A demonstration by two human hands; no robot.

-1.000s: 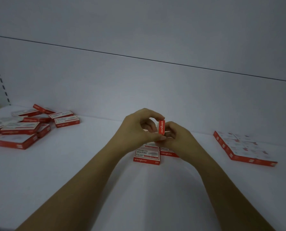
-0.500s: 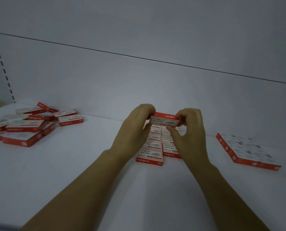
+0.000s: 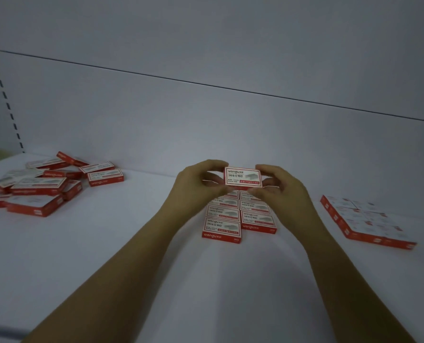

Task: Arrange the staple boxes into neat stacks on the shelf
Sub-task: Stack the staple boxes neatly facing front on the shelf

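Left hand (image 3: 193,186) and right hand (image 3: 284,191) pinch opposite short ends of a small red-and-white cardboard staple box (image 3: 243,177), label up | box held above two neat columns of matching boxes (image 3: 239,215) on the white shelf (image 3: 132,243) | loose heap of boxes (image 3: 40,184) far left | flat tidy block of boxes (image 3: 364,222) right

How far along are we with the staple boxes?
Done: a tidy block at right, two neat rows at centre. In hand: left hand and right hand hold one box above those rows. Left: the loose pile at left, unsorted.
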